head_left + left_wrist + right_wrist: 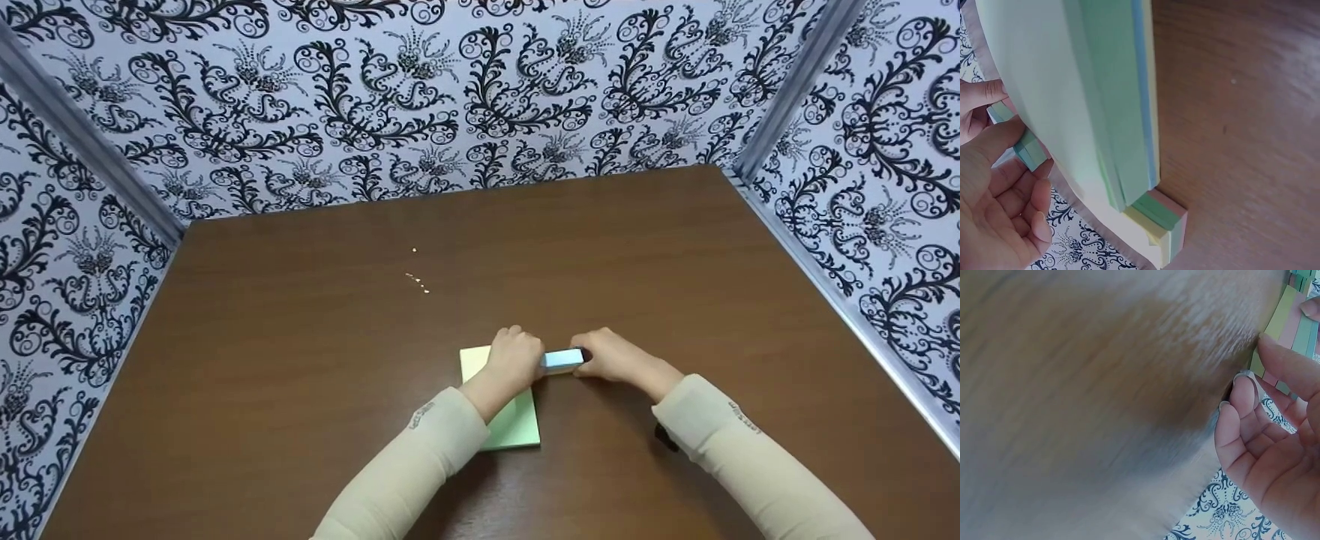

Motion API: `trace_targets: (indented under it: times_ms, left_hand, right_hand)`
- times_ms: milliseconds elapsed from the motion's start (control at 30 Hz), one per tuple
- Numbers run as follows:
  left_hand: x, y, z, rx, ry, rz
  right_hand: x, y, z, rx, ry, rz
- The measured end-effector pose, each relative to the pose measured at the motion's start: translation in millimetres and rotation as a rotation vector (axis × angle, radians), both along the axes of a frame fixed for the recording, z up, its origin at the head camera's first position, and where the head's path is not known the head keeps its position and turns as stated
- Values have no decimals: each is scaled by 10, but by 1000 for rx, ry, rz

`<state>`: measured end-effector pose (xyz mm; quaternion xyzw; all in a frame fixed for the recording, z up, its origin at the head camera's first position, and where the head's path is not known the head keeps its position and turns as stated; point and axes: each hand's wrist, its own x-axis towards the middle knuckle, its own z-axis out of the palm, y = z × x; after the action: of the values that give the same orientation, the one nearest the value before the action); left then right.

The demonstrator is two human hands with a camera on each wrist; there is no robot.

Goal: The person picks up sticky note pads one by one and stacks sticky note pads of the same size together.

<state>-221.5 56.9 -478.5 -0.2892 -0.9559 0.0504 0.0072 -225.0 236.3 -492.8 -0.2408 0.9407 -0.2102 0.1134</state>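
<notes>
A small block of coloured paper strips (562,360) is held between my two hands, its light-blue top showing in the head view. My left hand (515,358) grips its left end, above a larger stack of coloured paper (517,424). At the right end, my right hand (613,357) pinches the block between thumb and fingers. Yellow, pink and green layers of the block (1285,340) show in the right wrist view. Green and pink edges of the block (1028,149) show beside the left hand (1002,208) in the left wrist view.
The larger stack has a yellow part (472,362) at the back and a green part in front. In the left wrist view its layered edges (1120,101) fill the centre. Small pale flecks (418,280) lie on the brown table (300,360). Patterned walls (412,90) stand around it.
</notes>
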Motion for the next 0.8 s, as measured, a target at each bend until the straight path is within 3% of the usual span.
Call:
trace_targets:
  times_ms: [500, 600, 800]
  left_hand:
    - [-55, 6, 53, -52, -99, 21]
    - [-78, -40, 76, -2, -128, 34]
    - [-126, -161, 150, 191, -195, 69]
  right_hand:
    - [-10, -3, 2, -26, -21, -1]
    - [-14, -4, 3, -15, -21, 0]
    - [-27, -10, 16, 10, -30, -2]
